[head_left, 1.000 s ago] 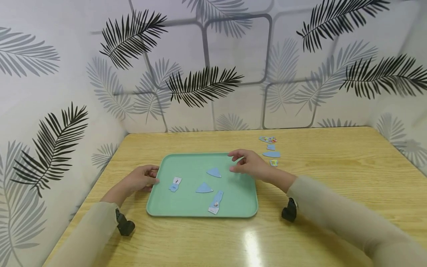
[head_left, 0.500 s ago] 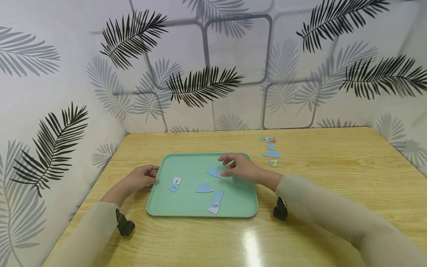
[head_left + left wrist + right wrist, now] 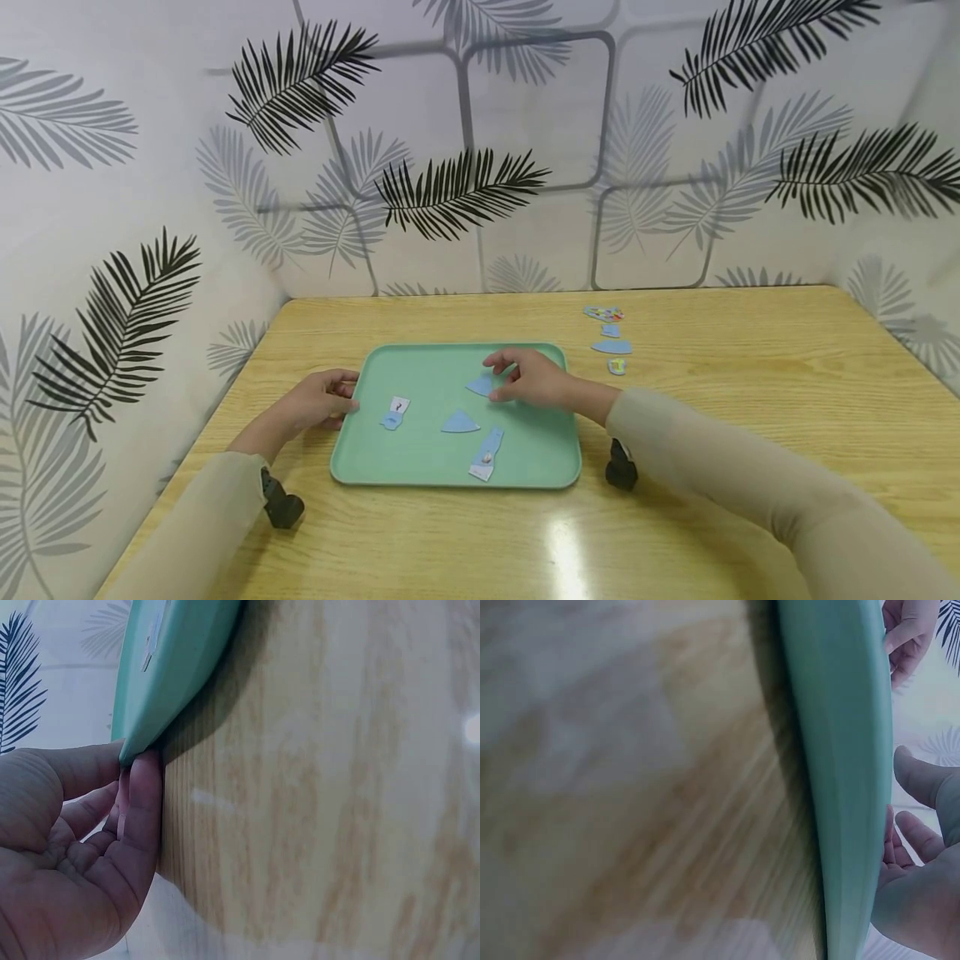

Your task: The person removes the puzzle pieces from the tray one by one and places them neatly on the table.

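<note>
The left hand (image 3: 322, 400) grips the left rim of the green tray (image 3: 405, 458); the left wrist view has the thumb on the rim and fingers (image 3: 142, 802) curled beneath. Over the tray's right half is the right hand (image 3: 534, 379), thumb and fingers apart around a blue fan-shaped paper piece (image 3: 478, 384). Both fingertips are right at that piece in the head view. Also lying in the tray are another blue fan-shaped piece (image 3: 460, 422), a long blue-and-white piece (image 3: 487, 455) and a small blue-and-white piece (image 3: 394, 413). In the right wrist view, the tray wall hides part of the right hand (image 3: 922, 900).
On the wooden table (image 3: 720, 400), right of the tray's far corner, several flat pieces stand in a column: a multicoloured one (image 3: 604, 314), a small blue one (image 3: 611, 331), a pointed blue one (image 3: 612, 347) and a yellow-marked one (image 3: 617, 367). A patterned wall (image 3: 525, 225) rises behind.
The right hand has moved left across the tray, from its right side to the upper blue fan-shaped piece. The left hand, the tray and the pieces have stayed put.
</note>
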A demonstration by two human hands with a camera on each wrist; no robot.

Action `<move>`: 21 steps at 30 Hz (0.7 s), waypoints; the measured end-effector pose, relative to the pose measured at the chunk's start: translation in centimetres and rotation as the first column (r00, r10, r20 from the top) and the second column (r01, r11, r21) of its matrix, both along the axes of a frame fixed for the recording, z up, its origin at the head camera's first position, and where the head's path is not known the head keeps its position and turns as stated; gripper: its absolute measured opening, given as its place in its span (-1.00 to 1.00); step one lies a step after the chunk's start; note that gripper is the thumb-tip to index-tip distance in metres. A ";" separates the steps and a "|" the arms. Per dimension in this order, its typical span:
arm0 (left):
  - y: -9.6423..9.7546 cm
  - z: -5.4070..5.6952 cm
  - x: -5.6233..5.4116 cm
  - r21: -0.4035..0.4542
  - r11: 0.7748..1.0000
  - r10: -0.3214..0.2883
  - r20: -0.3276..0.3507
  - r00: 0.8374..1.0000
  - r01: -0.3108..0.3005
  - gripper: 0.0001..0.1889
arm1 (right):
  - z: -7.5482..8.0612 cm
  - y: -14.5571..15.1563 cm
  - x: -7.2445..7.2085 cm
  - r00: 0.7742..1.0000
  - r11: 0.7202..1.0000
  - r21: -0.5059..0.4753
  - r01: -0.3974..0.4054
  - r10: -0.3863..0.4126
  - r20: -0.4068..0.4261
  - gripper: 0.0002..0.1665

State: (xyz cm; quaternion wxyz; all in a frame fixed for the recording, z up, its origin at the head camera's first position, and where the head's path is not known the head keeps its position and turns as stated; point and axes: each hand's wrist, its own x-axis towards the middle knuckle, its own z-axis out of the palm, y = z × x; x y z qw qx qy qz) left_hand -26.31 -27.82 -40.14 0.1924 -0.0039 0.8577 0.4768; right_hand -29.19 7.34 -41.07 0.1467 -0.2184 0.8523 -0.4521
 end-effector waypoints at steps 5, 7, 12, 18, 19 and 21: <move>0.1 0.0 0.0 -0.015 1.000 0.000 -0.002 1.000 0.000 -0.45 | 0.1 0.1 -0.3 1.000 1.000 0.022 -0.015 0.015 0.016 -0.36; 0.1 0.0 0.0 -0.017 1.000 0.000 -0.002 1.000 -0.001 -0.45 | 0.1 0.1 -0.4 1.000 0.999 0.039 -0.028 0.027 0.014 -0.34; 0.1 0.0 -0.1 -0.016 1.000 0.000 -0.002 1.000 0.000 -0.45 | -0.1 0.0 -0.8 0.998 0.994 0.093 -0.059 0.059 0.002 -0.30; 0.1 -0.1 0.1 -0.015 1.000 -0.002 0.004 1.000 0.002 -0.45 | -0.5 -0.1 -1.1 0.996 0.985 0.154 -0.078 0.083 -0.029 -0.33; 0.1 -0.1 0.1 -0.012 1.000 -0.002 0.003 1.000 0.002 -0.45 | -0.5 -0.1 -1.1 0.996 0.984 0.162 -0.079 0.086 -0.035 -0.34; 0.0 -0.2 0.1 -0.008 1.000 -0.003 0.001 1.000 0.003 -0.45 | -0.4 -0.1 -1.0 0.995 0.982 0.172 -0.081 0.089 -0.043 -0.36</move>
